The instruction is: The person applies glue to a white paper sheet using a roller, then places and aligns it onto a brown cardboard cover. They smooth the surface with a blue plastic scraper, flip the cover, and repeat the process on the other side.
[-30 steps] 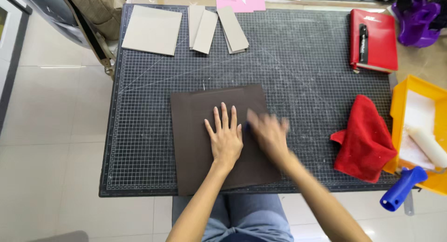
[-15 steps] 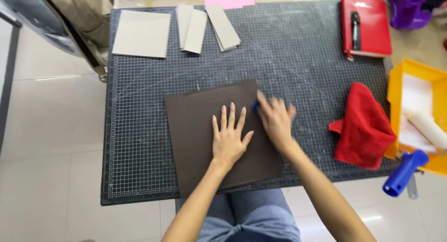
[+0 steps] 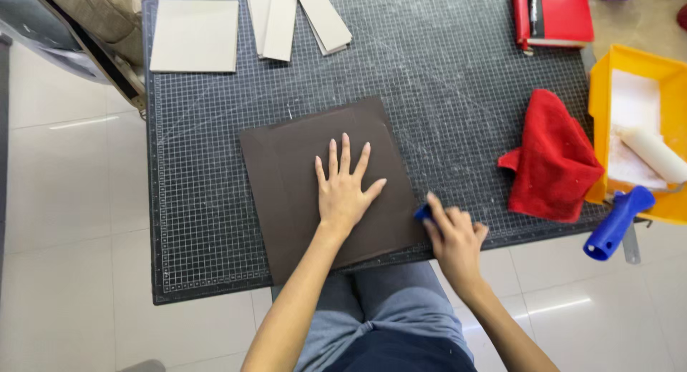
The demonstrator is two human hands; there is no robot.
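Observation:
A dark brown sheet [image 3: 286, 179] lies flat on the gridded cutting mat [image 3: 444, 86]. My left hand [image 3: 345, 186] presses palm-down on its middle with the fingers spread. My right hand [image 3: 454, 237] is at the sheet's lower right edge, closed around a small blue tool [image 3: 424, 213] whose tip touches the sheet's edge. Most of the tool is hidden by the fingers.
A red cloth [image 3: 554, 157] lies to the right. A yellow tray [image 3: 669, 79] holds a paint roller with a blue handle [image 3: 615, 222]. Grey boards [image 3: 195, 36] and narrow strips [image 3: 320, 16] lie at the back, a red box [image 3: 554, 14] at the back right.
My right hand has slid from the sheet's upper right down along its right edge to the lower right corner. The left hand stays pressed on the sheet.

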